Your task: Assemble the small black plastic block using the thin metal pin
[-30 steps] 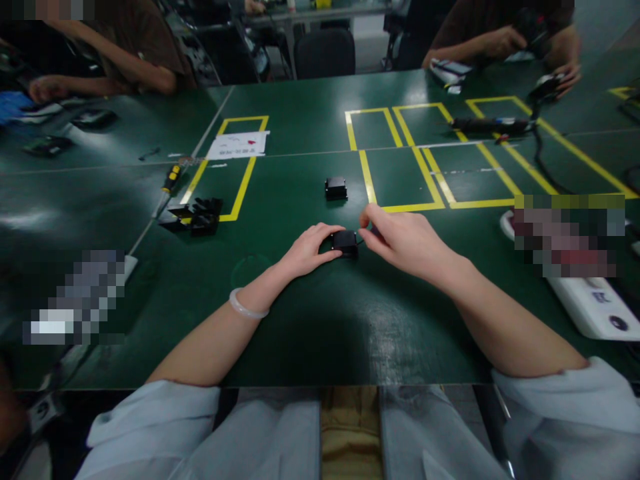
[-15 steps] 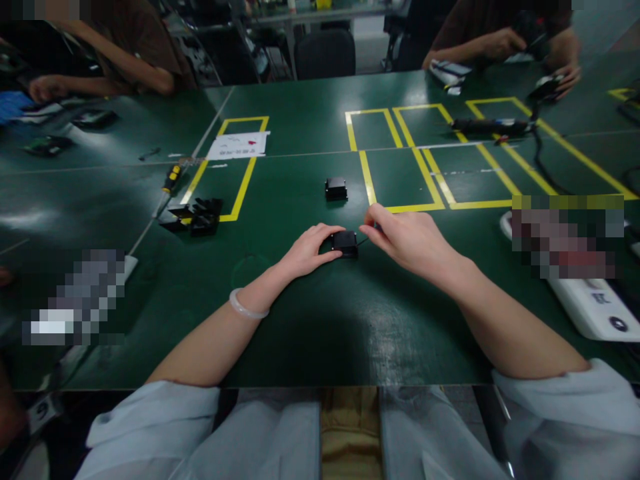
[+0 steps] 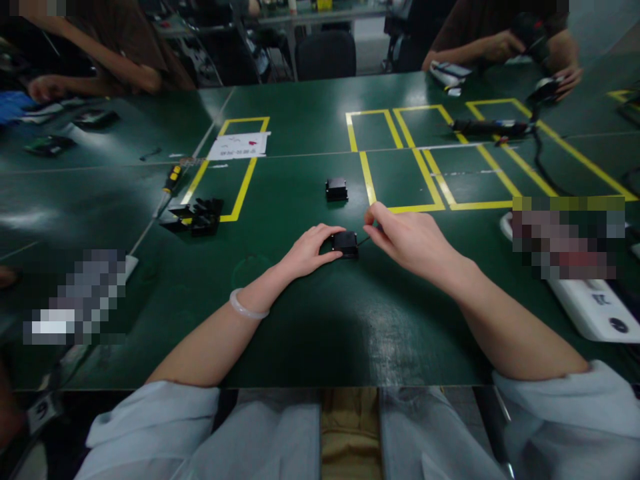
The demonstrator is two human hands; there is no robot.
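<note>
The person's left hand (image 3: 310, 250) was resting at the surface (image 3: 310, 347), and its grip pinched the left end of a black block (image 3: 345, 245) between thumb and fingers. This block lay between the two hands, inward from the middle of the near edge. The grip of the right hand (image 3: 410, 239) was pressed together on a thin dark piece (image 3: 363, 241), which reached to the block's right side; wire or tool, I could not tell. A second black block (image 3: 337, 189) sat apart, further toward the far edge.
</note>
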